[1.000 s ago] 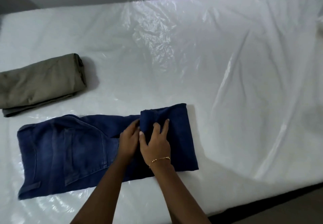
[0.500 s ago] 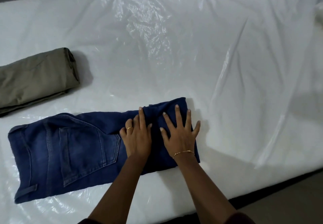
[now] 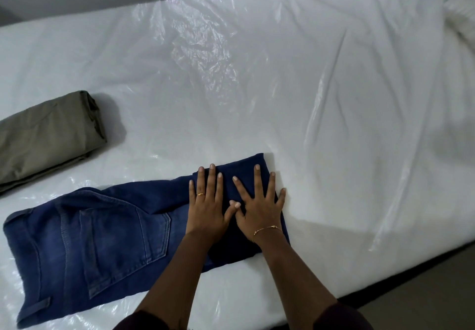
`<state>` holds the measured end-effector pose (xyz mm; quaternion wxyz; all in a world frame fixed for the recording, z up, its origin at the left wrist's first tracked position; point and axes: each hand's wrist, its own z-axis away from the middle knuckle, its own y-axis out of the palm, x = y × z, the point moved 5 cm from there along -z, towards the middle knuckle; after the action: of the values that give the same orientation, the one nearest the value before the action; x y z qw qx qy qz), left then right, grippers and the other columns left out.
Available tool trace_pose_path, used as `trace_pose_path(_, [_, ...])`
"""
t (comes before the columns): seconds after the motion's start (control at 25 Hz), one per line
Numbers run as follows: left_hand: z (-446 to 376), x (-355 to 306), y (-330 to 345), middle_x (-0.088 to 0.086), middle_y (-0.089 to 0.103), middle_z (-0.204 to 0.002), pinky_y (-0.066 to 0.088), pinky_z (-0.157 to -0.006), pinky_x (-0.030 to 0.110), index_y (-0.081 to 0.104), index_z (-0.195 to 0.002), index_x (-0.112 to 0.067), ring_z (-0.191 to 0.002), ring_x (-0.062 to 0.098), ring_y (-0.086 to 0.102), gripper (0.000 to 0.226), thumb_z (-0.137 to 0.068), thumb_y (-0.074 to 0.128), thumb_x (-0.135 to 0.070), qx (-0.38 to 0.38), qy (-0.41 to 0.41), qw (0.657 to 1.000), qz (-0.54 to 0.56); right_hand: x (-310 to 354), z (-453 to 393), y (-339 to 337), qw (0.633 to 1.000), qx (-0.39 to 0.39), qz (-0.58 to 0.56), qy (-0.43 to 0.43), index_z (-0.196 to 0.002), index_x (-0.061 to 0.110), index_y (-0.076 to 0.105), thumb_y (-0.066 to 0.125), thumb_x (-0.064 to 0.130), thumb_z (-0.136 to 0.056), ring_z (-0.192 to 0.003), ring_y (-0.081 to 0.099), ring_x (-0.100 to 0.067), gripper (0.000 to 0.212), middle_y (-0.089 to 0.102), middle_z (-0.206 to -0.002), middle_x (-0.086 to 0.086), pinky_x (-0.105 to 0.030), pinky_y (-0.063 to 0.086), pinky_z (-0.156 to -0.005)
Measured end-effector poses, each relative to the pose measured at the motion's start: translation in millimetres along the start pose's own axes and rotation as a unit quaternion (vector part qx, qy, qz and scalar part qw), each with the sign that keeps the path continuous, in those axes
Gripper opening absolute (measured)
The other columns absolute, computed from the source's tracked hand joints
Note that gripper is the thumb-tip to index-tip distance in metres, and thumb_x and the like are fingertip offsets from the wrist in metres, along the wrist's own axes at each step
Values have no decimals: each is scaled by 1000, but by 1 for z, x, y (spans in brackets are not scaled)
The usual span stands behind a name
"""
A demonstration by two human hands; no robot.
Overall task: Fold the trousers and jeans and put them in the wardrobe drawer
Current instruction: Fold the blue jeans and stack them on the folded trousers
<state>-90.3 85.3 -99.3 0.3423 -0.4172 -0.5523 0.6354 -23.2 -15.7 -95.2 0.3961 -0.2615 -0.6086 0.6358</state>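
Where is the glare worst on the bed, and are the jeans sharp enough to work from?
Head view: glare is strongest on the crinkled plastic sheet at upper centre, with streaks to the right. The jeans are sharp, stitching legible, no glare. Both hands, left and right, are crisp. The far right edge looks soft.

Bed open right; olive trousers block far-left.

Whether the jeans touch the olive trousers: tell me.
Apart. In the head view a strip of plastic-covered bed shows between the jeans and the olive trousers.
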Motion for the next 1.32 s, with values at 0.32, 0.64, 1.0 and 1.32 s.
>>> trace_pose_path(0.32, [-8, 7, 11, 19, 13, -150, 4, -110, 55, 22, -138, 0, -142, 27, -20, 91, -87, 2, -72, 53, 28, 998, -15, -1, -4, 6, 1000, -11, -10, -6, -137, 42, 29, 27, 60, -80, -132, 24, -40, 60, 24, -150, -7, -69, 32, -93])
trace_pose_path(0.64, [12, 16, -10, 6, -29, -151, 0, -111, 65, -17, -144, -12, -136, 27, -29, 139, -39, 22, -94, 188, 71, 976, -81, -2, 2, -5, 1000, 0, -25, -19, -135, 42, 35, 27, 63, -80, -119, 50, -42, 59, 29, -148, -6, -61, 45, -83])
trace_pose_path(1.0, [14, 16, -10, -1, -49, -131, -17, -108, 56, -38, -128, -13, -134, 40, -33, 139, -52, 55, -84, 205, -47, 975, -73, -29, 15, -29, 894, 99, -372, 230, -134, 21, 40, 66, 38, -81, -105, 58, -27, 62, 59, -125, -4, -35, 52, -84])
trace_pose_path(1.32, [17, 35, -24, 18, 40, -142, 40, -96, 57, 36, -138, -3, -123, 42, 49, 97, -63, 77, -47, 125, 56, 990, -42, 61, 29, -79, 862, 174, -460, 121, -145, 41, 4, 57, 15, -81, -89, 61, -25, 87, 61, -95, 1, -39, 53, -85])
